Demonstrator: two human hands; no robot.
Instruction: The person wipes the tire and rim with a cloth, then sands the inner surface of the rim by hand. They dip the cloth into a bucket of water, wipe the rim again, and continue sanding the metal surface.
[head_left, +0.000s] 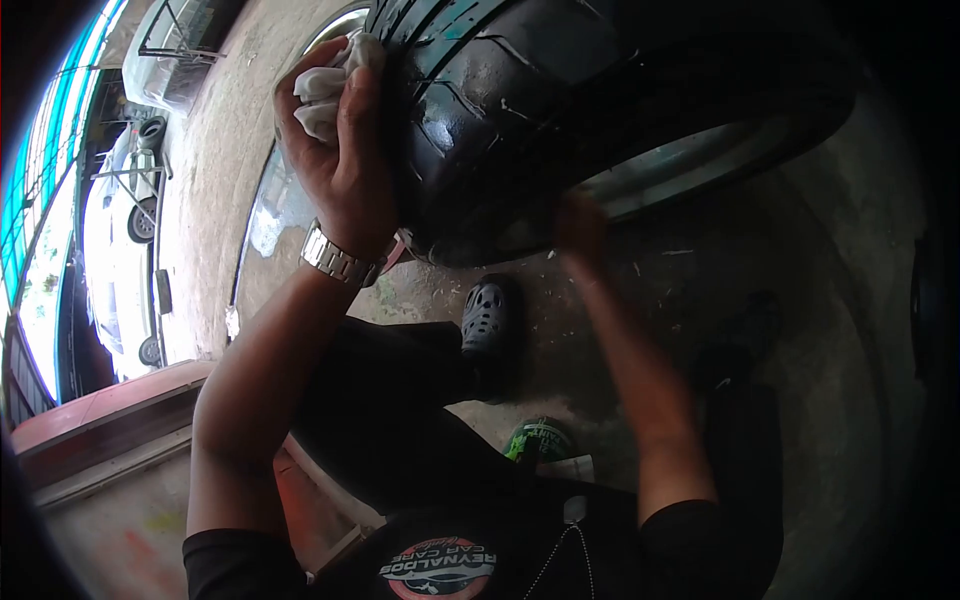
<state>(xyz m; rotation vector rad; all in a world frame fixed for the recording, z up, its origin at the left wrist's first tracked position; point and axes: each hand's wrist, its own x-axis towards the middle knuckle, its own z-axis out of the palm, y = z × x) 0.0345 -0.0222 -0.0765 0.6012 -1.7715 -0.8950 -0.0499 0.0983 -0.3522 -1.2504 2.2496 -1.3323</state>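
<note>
A black, wet-looking tire with a grooved tread fills the top of the head view. My left hand, with a metal watch at the wrist, is closed around a crumpled white cloth at the tire's left side. Smeared by motion, my right hand is at the tire's lower edge, by the pale wheel rim. Its fingers do not show clearly.
A dark clog with holes is on the concrete floor below the tire. Near my legs stands a green-labelled can. A red panel lies at lower left, and vehicles are parked beyond it.
</note>
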